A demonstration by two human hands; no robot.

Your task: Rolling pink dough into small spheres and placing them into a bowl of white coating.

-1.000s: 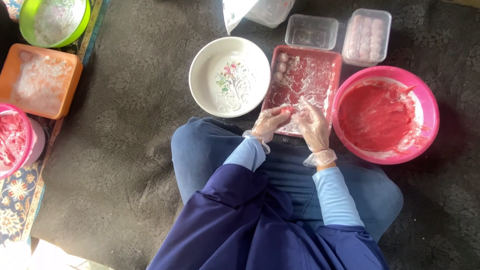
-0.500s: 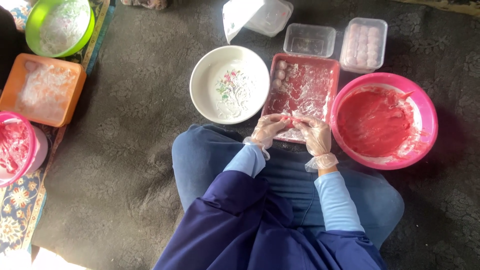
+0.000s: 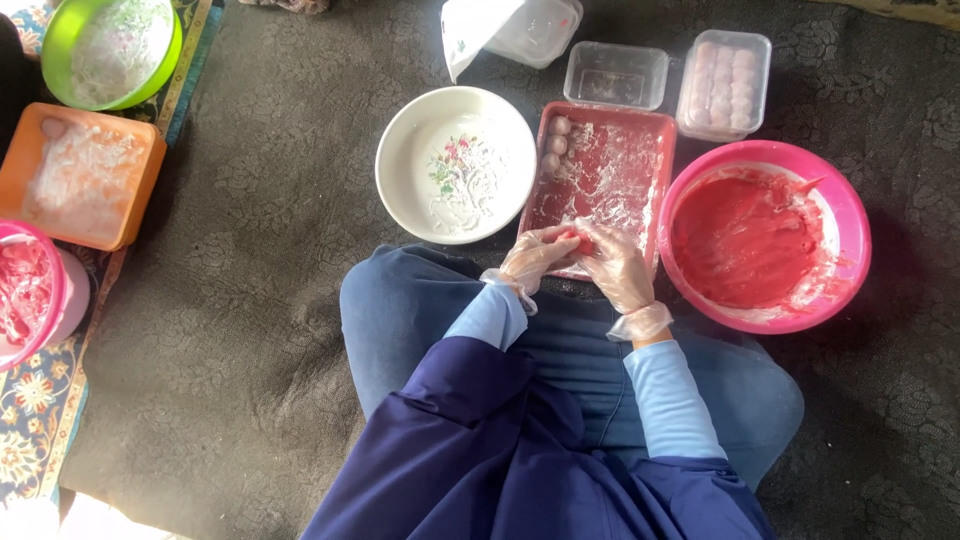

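Clear plastic gloves cover both hands, which meet over the near edge of the red tray [image 3: 640,150]: the left hand [image 3: 535,258] and the right hand [image 3: 618,268] are curled closed around one small red dough piece [image 3: 574,241], pinched between their fingertips just above the person's blue-clad knees. Judging by what lies around, the shaping is part done: three rolled balls [image 3: 555,143] sit in a column at the tray's far left corner, most of the floured tray floor is bare, and the pink bowl [image 3: 850,235] to the right holds a good deal of red batter [image 3: 740,240], so much seems left to form. Left of the tray stands a white bowl with a flower pattern [image 3: 405,165], dusted with flour. Farther off are a clear empty container [image 3: 616,75], a clear box packed with pale pink balls [image 3: 724,84] and another clear tub [image 3: 540,28] under a white sheet. All rests on a dark grey patterned carpet [image 3: 250,250]; at the far left, on a bright floral mat, sit an orange tray [image 3: 128,215], a green bowl [image 3: 168,55] and another pink bowl [image 3: 58,290].
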